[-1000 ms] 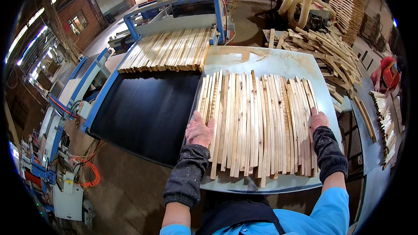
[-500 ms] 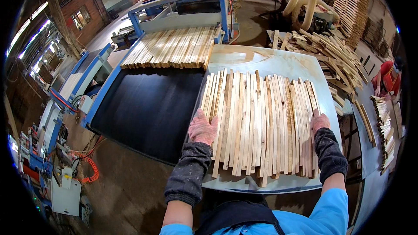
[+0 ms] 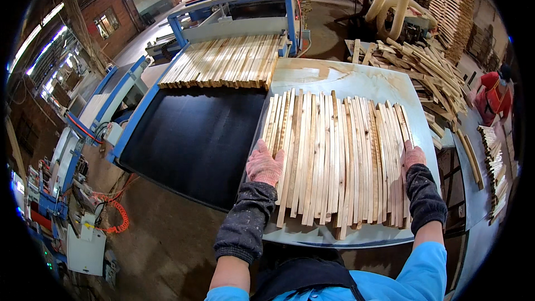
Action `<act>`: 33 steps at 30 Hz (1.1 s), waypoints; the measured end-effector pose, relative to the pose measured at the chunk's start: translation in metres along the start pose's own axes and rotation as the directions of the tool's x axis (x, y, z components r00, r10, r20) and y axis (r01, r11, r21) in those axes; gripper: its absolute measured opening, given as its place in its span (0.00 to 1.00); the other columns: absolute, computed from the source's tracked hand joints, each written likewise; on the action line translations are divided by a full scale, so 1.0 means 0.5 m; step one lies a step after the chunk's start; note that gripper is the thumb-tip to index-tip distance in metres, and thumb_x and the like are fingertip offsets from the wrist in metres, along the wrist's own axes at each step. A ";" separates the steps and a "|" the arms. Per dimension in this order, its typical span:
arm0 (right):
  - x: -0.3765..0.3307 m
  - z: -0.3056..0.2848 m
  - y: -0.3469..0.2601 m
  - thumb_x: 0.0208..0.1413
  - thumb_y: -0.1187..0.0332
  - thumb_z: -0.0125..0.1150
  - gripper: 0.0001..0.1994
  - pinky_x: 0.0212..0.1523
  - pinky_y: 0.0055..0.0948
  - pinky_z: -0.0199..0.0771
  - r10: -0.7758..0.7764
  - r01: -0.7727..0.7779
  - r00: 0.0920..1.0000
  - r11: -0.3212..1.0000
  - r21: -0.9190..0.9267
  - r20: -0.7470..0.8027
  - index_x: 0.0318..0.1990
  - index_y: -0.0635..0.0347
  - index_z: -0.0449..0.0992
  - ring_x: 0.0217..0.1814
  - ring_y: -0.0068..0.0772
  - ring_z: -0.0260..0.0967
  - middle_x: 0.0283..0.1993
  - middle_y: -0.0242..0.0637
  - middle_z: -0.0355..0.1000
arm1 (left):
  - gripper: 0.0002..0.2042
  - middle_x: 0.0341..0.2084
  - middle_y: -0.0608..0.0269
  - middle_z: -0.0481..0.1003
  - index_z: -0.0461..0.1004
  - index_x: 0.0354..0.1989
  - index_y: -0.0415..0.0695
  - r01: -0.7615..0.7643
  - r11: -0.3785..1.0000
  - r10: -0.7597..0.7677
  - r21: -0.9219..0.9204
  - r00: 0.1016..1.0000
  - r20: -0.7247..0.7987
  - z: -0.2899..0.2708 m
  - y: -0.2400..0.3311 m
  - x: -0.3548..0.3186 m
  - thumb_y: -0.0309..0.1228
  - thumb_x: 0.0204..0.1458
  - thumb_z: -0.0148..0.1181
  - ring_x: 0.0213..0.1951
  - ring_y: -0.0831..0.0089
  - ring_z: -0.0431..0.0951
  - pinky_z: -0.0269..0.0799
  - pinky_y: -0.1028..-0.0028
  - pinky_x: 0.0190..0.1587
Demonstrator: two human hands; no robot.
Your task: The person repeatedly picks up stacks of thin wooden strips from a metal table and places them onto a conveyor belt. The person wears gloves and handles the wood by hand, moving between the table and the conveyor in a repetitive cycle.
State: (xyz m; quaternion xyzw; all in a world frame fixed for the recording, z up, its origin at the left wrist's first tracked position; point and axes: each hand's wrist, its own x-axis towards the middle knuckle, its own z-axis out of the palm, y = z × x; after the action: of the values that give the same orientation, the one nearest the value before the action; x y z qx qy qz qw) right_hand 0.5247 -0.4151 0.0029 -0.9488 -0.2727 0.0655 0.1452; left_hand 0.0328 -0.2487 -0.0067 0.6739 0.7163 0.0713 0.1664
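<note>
Side by side in a wide row, many pale wooden strips [image 3: 329,156] lie on a light grey table [image 3: 390,83] in front of me. My left hand [image 3: 265,163], in a pinkish work glove, grips the row's left edge, its thumb over the outer strips and its fingers along the side. At the right edge, my right hand [image 3: 413,156] is closed against the outermost strips, in a like glove; its fingers are partly hidden. The strips' near ends are uneven.
Left of the table runs a black conveyor belt [image 3: 189,134], with another row of strips [image 3: 223,61] before a blue-framed machine [image 3: 234,8]. Loose wood [image 3: 429,72] is piled at the far right. A person in red [image 3: 493,97] is beside more strips [image 3: 493,161].
The view has shifted slightly. Both hands stay at the two edges of the strip row, which has not visibly moved on the table. The person in red has changed posture.
</note>
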 end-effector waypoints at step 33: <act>0.049 0.043 0.051 0.76 0.65 0.46 0.20 0.63 0.47 0.78 -0.189 0.199 0.980 0.916 -0.349 0.061 0.71 0.46 0.71 0.63 0.59 0.76 0.59 0.58 0.76 | 0.48 0.66 0.42 0.73 0.53 0.82 0.42 -0.012 0.999 0.013 0.031 1.000 -0.014 0.006 0.007 0.000 0.64 0.63 0.53 0.64 0.49 0.76 0.71 0.55 0.67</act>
State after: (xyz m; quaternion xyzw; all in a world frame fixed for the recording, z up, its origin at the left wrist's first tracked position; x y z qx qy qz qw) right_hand 0.5537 -0.4176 -0.0265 -0.9268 -0.3745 0.0131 -0.0256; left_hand 0.0372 -0.2488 -0.0082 0.6803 0.7143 0.0660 0.1506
